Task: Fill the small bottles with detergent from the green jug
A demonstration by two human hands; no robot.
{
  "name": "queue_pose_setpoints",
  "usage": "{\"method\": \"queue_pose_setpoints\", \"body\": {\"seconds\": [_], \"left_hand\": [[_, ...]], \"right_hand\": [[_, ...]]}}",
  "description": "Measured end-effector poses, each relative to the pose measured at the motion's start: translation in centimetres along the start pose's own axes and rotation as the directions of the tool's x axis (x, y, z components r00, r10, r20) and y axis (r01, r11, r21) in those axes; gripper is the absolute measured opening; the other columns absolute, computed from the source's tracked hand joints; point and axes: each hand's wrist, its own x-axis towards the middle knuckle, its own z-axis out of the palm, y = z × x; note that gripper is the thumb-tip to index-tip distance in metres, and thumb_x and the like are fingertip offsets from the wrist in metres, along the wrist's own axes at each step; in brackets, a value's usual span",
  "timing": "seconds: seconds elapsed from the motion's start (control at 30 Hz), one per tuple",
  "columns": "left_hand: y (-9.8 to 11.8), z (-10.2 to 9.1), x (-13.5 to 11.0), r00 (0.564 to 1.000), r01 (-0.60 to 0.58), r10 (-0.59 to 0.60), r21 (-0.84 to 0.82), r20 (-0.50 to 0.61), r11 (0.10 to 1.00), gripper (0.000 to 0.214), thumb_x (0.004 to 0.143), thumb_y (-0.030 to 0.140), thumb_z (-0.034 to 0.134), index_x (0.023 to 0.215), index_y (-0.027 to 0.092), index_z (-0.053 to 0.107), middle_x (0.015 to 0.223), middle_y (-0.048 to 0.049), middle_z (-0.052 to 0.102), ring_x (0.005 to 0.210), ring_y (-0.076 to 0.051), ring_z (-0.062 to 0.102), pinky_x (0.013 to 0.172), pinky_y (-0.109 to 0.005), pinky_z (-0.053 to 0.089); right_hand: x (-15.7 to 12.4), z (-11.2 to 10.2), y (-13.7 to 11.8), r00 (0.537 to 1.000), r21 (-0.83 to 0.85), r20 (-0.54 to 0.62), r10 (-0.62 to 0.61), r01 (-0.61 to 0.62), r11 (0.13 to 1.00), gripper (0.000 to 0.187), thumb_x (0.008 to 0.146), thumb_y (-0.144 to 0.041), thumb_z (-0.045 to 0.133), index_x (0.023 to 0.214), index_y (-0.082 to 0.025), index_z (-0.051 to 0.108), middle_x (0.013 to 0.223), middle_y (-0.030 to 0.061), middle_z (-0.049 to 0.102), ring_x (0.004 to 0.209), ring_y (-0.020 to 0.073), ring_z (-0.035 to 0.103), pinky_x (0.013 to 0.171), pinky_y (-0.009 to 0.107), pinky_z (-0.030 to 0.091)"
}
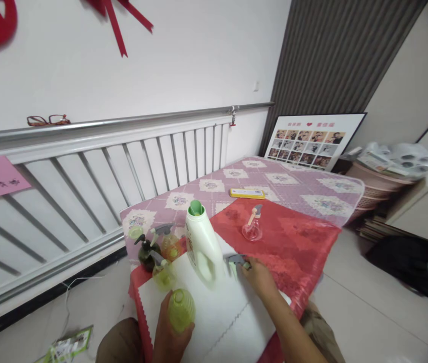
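Note:
My left hand (169,330) is wrapped around a yellow-green ribbed bottle (182,311) whose neck is bare at the top. My right hand (256,274) grips a grey and pale green spray head (236,261) just above the white cloth. Between the two hands, farther back, stands a large pale green jug (203,244) with its green spout (196,207) uncovered. Left of the jug are a dark pump bottle (148,253), a yellow-green spray bottle (163,275) and an amber-tinted spray bottle (169,244). A small clear pink spray bottle (252,229) is on the red cloth.
A white cloth (232,312) and a red cloth (293,242) lie over the purple patterned tablecloth (232,186). A yellow-edged flat box (247,193) is toward the back. The radiator (153,161) runs along the left; stacked baskets (375,186) stand right.

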Motion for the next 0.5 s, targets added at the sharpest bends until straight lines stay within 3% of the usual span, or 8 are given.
{"method": "queue_pose_setpoints", "body": {"seconds": [0.23, 0.3, 0.4, 0.47, 0.5], "left_hand": [[0.0, -0.5, 0.0, 0.998, -0.007, 0.007, -0.005, 0.057, 1.000, 0.086, 0.062, 0.029, 0.067, 0.136, 0.020, 0.025, 0.142, -0.0142, 0.042, 0.134, -0.033, 0.038, 0.113, -0.044, 0.032], [0.2, -0.6, 0.0, 0.999, -0.005, 0.006, -0.023, 0.054, 1.000, 0.086, 0.062, 0.028, 0.068, 0.137, 0.022, 0.026, 0.143, -0.0135, 0.042, 0.134, -0.033, 0.038, 0.114, -0.044, 0.030], [0.7, -0.7, -0.1, 0.999, -0.010, 0.012, -0.044, 0.047, 0.999, 0.087, 0.061, 0.026, 0.069, 0.137, 0.022, 0.027, 0.143, -0.0138, 0.042, 0.133, -0.032, 0.038, 0.114, -0.046, 0.029], [0.9, -0.7, -0.2, 0.999, -0.018, 0.020, -0.052, 0.034, 0.998, 0.086, 0.061, 0.025, 0.070, 0.137, 0.019, 0.029, 0.143, -0.0145, 0.041, 0.134, -0.032, 0.037, 0.114, -0.047, 0.028], [1.0, -0.7, -0.2, 0.999, -0.026, 0.028, -0.053, 0.028, 0.998, 0.086, 0.061, 0.024, 0.069, 0.137, 0.018, 0.030, 0.143, -0.0151, 0.041, 0.134, -0.032, 0.037, 0.115, -0.047, 0.027]], "right_hand": [[-3.3, -3.9, -3.8, 0.997, 0.411, -0.059, 0.045, -0.017, 0.911, 0.038, 0.080, -0.059, 0.045, 0.082, -0.023, 0.056, 0.072, 0.0020, 0.063, 0.061, 0.0176, 0.059, 0.054, 0.030, 0.049], [-4.4, -4.4, -6.0, 0.997, 0.525, -0.055, 0.049, -0.013, 0.851, 0.037, 0.077, -0.062, 0.051, 0.079, -0.025, 0.052, 0.077, 0.0010, 0.063, 0.062, 0.0158, 0.058, 0.051, 0.028, 0.048], [-5.7, -4.4, -10.0, 0.996, 0.817, 0.023, 0.088, -0.070, 0.572, 0.040, 0.063, -0.050, 0.075, 0.062, -0.025, 0.044, 0.069, -0.0041, 0.055, 0.059, 0.0121, 0.053, 0.045, 0.022, 0.042], [-6.4, -3.9, -12.5, 0.998, 0.839, 0.037, 0.042, -0.054, 0.542, 0.033, 0.061, -0.044, 0.078, 0.069, -0.026, 0.052, 0.071, -0.0048, 0.057, 0.060, 0.0114, 0.052, 0.045, 0.020, 0.042], [-6.7, -3.5, -13.6, 1.000, 0.818, 0.017, -0.005, -0.011, 0.576, 0.029, 0.064, -0.044, 0.076, 0.075, -0.027, 0.055, 0.075, -0.0037, 0.060, 0.061, 0.0120, 0.054, 0.047, 0.021, 0.043]]}}
